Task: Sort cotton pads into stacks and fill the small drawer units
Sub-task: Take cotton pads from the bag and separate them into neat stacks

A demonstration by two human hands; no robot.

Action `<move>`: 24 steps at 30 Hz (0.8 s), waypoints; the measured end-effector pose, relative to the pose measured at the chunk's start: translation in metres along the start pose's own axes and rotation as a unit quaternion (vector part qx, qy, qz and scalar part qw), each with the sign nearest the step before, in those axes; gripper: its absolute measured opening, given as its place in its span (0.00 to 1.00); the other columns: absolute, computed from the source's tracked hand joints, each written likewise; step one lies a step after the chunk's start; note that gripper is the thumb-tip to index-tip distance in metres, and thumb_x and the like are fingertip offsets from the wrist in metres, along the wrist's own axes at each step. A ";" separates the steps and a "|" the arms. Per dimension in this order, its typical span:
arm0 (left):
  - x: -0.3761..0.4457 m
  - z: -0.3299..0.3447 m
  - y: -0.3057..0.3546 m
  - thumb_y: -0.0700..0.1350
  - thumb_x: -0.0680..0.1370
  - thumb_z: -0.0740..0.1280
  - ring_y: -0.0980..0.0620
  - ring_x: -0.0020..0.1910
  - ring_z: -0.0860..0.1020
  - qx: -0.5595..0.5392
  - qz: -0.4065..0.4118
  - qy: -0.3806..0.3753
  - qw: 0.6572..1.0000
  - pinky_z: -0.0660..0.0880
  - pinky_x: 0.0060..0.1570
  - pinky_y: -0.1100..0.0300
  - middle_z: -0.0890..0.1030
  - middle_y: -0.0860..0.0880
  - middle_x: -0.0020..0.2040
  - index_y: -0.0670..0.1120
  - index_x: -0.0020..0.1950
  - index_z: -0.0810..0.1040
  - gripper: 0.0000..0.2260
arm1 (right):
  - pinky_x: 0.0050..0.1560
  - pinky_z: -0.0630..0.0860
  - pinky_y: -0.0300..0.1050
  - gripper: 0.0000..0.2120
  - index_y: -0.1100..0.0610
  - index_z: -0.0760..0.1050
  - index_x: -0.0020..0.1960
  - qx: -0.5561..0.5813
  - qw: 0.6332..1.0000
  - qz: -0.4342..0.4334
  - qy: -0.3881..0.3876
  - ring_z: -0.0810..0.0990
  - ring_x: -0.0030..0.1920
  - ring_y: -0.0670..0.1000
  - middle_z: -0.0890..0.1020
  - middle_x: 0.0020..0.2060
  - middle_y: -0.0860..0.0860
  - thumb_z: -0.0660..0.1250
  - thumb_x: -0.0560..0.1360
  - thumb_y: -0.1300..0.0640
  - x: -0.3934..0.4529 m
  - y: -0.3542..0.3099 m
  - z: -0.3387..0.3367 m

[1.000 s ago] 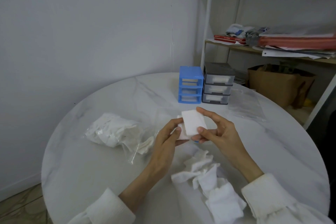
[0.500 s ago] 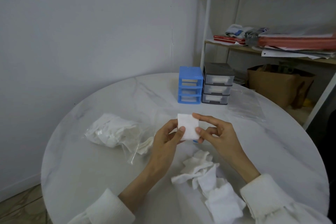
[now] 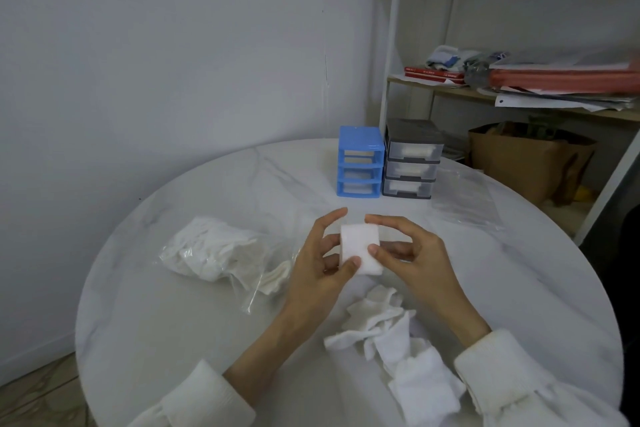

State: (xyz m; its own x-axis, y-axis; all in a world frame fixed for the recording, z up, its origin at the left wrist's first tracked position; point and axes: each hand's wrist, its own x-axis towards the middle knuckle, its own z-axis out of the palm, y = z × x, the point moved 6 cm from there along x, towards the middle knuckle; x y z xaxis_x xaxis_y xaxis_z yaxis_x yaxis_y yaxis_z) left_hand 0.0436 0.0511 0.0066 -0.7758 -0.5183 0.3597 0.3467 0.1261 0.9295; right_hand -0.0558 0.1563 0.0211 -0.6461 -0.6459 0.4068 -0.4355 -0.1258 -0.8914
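One view only, worn on the head; looking forward and down over a round white table (image 3: 180, 333); wide-angle, edges of the room bending outward; close in on both hands, left hand (image 3: 320, 265) and right hand (image 3: 414, 258), held just under centre frame; sleeves cut off at the bottom edge; farther off, two small drawer units (image 3: 388, 163) at the table's far side; beyond, a wall ahead and shelving (image 3: 502, 94) upper right.

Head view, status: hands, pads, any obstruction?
Left hand and right hand pinch a pad stack. Drawer units shut. Nothing between.
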 end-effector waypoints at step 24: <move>-0.001 -0.024 0.004 0.28 0.75 0.58 0.59 0.28 0.66 0.141 0.044 0.178 0.973 0.64 0.33 0.70 0.77 0.53 0.36 0.45 0.41 0.81 0.16 | 0.61 0.70 0.40 0.23 0.48 0.75 0.55 -0.099 0.892 0.065 -0.436 0.75 0.58 0.43 0.79 0.54 0.41 0.73 0.60 0.47 -0.029 0.002 0.028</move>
State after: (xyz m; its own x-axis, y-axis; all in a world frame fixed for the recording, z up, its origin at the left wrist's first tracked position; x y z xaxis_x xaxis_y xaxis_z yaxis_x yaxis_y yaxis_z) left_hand 0.0585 0.0320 0.0079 -0.5008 -0.7486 0.4345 0.2059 0.3846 0.8998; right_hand -0.0209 0.1534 0.0019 -0.0032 -0.9963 -0.0854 -0.5509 0.0730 -0.8314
